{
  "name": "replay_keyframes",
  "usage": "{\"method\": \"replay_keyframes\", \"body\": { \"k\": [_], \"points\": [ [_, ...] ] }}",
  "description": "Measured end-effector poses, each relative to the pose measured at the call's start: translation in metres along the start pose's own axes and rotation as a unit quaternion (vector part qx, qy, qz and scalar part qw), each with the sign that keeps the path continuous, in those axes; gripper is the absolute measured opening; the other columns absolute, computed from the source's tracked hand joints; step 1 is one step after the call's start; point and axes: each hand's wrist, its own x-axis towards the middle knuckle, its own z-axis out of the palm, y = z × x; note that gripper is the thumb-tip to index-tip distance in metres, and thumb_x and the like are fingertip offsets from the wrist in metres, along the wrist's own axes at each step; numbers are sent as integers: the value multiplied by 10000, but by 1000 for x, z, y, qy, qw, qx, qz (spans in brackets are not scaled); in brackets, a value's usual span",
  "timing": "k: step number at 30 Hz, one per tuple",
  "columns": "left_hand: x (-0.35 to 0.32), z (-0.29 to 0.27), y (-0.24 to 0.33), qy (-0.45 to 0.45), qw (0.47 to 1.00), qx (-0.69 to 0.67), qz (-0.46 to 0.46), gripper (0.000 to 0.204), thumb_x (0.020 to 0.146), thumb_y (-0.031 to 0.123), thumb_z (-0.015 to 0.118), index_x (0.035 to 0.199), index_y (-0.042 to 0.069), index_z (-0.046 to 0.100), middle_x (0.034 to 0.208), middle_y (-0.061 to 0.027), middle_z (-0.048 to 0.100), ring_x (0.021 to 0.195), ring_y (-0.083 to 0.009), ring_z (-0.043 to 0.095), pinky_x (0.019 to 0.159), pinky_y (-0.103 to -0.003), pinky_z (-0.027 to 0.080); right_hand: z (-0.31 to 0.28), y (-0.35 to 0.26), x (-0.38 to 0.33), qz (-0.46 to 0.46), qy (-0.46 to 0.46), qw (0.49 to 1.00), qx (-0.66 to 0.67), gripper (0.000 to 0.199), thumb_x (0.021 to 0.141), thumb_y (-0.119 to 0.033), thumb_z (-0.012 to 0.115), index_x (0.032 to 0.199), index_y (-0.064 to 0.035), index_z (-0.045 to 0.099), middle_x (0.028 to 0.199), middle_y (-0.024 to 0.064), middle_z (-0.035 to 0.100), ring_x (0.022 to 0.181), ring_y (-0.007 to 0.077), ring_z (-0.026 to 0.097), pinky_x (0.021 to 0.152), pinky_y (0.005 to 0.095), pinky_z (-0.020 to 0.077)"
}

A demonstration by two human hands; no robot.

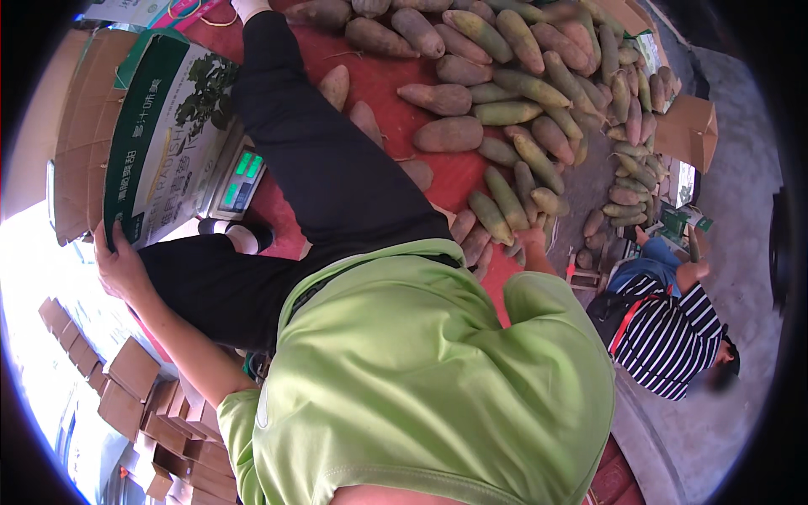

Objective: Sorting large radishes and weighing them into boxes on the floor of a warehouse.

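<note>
Printed carton (172, 135), upper left of frame, on scale (240, 181), long axis running down toward left hand (122, 265), which grips its lower corner. Right hand (532, 240) centre-right among green-brown roots (505, 198); grip unclear.

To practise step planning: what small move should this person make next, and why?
Probably close the right hand on a root at the pile's near edge. That hand already reaches among the roots, while the left hand grips the printed carton by the scale.
</note>
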Motion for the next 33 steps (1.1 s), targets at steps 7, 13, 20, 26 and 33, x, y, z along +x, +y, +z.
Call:
{"method": "replay_keyframes", "body": {
  "k": [7, 13, 20, 26, 33],
  "points": [
    [1, 4, 0, -1, 1000, -26, 7, 234, 891, 335, 584, 1086, 224, 650, 982, -54, 688, 873, -251, 660, 727, -354, 488, -11, -15, -15, -90, -16, 995, -33, 621, 606, -180, 812, 1150, -17, 561, 1084, 177, 646, 1031, 319, 618, 867, 381, 472],
    [1, -2, -1, -22, 999, -40, -1, 227, 892, 314, 584, 1087, 218, 649, 985, -52, 685, 869, -254, 658, 728, -359, 489, -48, -57, -50, -188, 46, 981, 21, 591, 677, -314, 763, 1187, -98, 555, 1076, 209, 638, 1041, 344, 603, 869, 422, 467],
    [-2, -5, 5, 31, 996, -70, 52, 197, 858, 268, 624, 1042, 213, 668, 918, -48, 686, 834, -254, 655, 699, -354, 497, -62, -124, -50, -247, 129, 953, 117, 615, 667, -352, 788, 1161, -72, 551, 1065, 201, 605, 1012, 354, 576, 890, 420, 446],
    [-4, -13, 22, 6, 999, -28, 21, 157, 865, 258, 604, 1010, 239, 662, 925, 0, 683, 835, -232, 658, 668, -343, 496, -30, -143, -41, -304, 192, 910, 206, 624, 644, -263, 822, 1163, -66, 537, 1116, 191, 572, 1048, 338, 554, 924, 397, 430],
    [-4, -17, 22, 17, 999, -38, 20, 157, 861, 240, 595, 1009, 231, 650, 950, 1, 673, 878, -249, 647, 680, -373, 504, -61, -187, -66, -328, 124, 918, 185, 598, 683, -267, 801, 1158, -28, 529, 1054, 171, 629, 967, 327, 613, 875, 377, 451]
  ]
}}
